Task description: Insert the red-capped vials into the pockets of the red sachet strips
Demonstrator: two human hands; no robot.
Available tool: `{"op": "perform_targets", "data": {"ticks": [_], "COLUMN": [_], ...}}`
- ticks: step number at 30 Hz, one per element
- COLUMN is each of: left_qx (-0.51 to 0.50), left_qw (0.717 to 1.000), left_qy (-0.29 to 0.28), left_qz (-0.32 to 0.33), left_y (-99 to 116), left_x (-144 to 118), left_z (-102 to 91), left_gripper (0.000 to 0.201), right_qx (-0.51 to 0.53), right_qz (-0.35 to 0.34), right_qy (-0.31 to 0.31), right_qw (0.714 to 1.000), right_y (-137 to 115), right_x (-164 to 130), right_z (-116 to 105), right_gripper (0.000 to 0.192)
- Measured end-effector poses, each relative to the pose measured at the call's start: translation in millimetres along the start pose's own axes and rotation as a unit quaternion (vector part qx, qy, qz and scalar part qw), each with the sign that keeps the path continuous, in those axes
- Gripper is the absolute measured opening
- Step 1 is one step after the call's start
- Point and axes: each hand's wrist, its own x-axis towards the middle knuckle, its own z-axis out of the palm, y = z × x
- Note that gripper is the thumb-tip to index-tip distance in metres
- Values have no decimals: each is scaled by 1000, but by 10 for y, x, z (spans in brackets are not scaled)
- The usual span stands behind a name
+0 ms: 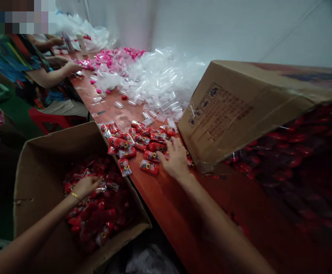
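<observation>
My two forearms fill the bottom of the frame. My left hand (86, 185) is down in the open box (40, 160) at lower left, fingers curled among the red packets (97, 213) already heaped there; I cannot tell whether it grips one or has just let go. My right hand (175, 159) lies flat and spread on the tabletop (166, 198) at centre, palm down on the edge of the loose packets (137, 142), holding none. By my reckoning the work is partway along: the box floor is covered but far from full, a good scatter remains on the tabletop, and the tipped carton (234, 110) at right seems to hold many more behind its clear film, though that part is blurred. The tabletop is reddish-brown wood, running to the upper left, with a drift of clear sleeves (163, 82) mid-frame and pink pieces (111, 59) beyond. At upper left another person's hands (69, 66) work there. A plain pale wall (240, 26) closes the back.
</observation>
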Motion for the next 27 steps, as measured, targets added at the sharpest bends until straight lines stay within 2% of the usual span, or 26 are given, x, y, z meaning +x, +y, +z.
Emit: {"op": "perform_targets", "data": {"ticks": [2,4,5,7,10,12,16,19,21,24,27], "left_qx": [43,30,25,39,95,134,159,137,99,72,126], "left_qw": [992,971,961,957,971,970,953,933,927,925,944], "left_qy": [117,234,260,263,177,132,96,79,84,71,84], "left_qz": [-16,40,86,113,129,152,238,322,352,366,294], "left_y": [159,432,587,879,1165,1242,1234,1133,1002,693,312], "left_x": [295,662,855,1215,1577,1666,1567,1359,1184,895,641], "left_z": [-338,-619,-716,-811,-760,-678,-581,-606,-658,-756,-840], "left_gripper": [39,48,51,58,56,52,52,49,44,37,37], "right_qx": [-23,-34,-36,-37,-51,-73,-71,-29,11,61,130], "right_qz": [46,44,41,49,82,85,69,55,25,-53,-194], "right_qy": [7,7,10,18,1,-37,-86,-100,-123,-140,-164], "right_qw": [999,998,998,998,995,993,991,993,992,987,958], "right_y": [305,489,536,562,499,412,96,-277,-568,-1017,-1351], "right_x": [107,162,181,220,294,331,301,167,22,-259,-486], "right_z": [81,156,179,194,185,194,238,251,265,322,362], "right_gripper": [60,64,65,66,65,67,71,68,62,61,53]}}
